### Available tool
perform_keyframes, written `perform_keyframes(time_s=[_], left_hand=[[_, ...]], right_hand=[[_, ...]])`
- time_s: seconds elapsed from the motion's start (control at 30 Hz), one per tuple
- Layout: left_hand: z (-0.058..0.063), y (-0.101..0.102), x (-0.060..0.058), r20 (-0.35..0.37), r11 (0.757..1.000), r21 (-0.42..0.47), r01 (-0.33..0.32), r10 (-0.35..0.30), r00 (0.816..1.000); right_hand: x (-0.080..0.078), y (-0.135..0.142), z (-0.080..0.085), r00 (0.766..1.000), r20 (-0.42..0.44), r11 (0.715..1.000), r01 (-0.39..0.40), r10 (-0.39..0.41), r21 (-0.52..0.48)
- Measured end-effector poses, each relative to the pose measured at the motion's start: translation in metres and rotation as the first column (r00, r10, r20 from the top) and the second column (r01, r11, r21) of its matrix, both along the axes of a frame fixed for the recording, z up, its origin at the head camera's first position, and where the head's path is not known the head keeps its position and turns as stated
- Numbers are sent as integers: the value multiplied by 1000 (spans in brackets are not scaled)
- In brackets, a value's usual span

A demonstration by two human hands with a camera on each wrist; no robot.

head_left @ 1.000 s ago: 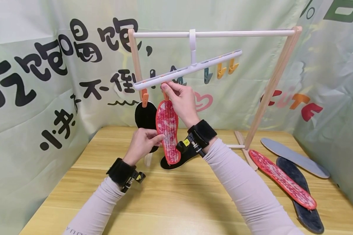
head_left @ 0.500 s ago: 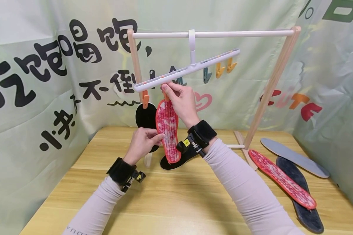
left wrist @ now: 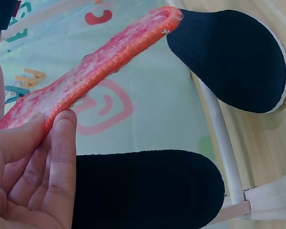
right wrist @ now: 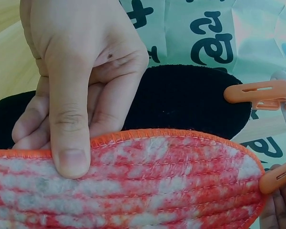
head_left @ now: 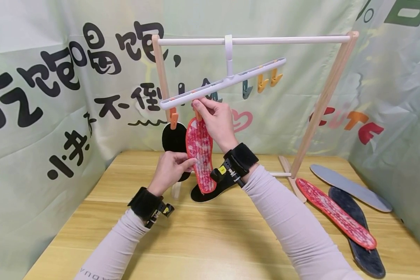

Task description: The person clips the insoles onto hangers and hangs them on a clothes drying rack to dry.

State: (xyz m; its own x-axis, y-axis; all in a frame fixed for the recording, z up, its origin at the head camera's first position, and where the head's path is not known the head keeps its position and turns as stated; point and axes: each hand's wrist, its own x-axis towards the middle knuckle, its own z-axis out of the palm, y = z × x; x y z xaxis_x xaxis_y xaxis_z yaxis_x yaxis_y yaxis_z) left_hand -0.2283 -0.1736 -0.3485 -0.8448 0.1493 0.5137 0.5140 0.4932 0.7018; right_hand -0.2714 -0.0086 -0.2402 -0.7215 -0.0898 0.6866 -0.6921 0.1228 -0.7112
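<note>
A red-and-white quilted insole with a red-orange edge hangs upright below the white hanger. My left hand pinches its left edge between thumb and fingers; in the right wrist view, that thumb lies on its patterned face. Up at the insole's top, my right hand pinches an orange clip that meets the insole's end. Just left, a black insole hangs from another orange clip. The hanger slants, its left end lower.
A wooden rack with a white rod carries the hanger. Teal clips and yellow clips hang on its right half. Another black insole lies beneath. At right lie a grey insole, a red insole and a dark insole.
The hanger's left end has dipped slightly, and the red insole's lower end has risen a little. Both hands keep nearly the same place and hold.
</note>
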Motion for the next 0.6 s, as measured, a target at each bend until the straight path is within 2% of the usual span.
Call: perform_keyframes(time_s=[0.33, 0.6], left_hand=[[-1, 2, 0, -1, 999, 33, 11, -11, 1000], [0, 4, 0, -4, 999, 38, 12, -12, 1000]], right_hand=[[5, 0, 1, 1000, 7, 1000, 9, -9, -9], [-1, 1, -2, 1000, -7, 1000, 0, 0, -13]])
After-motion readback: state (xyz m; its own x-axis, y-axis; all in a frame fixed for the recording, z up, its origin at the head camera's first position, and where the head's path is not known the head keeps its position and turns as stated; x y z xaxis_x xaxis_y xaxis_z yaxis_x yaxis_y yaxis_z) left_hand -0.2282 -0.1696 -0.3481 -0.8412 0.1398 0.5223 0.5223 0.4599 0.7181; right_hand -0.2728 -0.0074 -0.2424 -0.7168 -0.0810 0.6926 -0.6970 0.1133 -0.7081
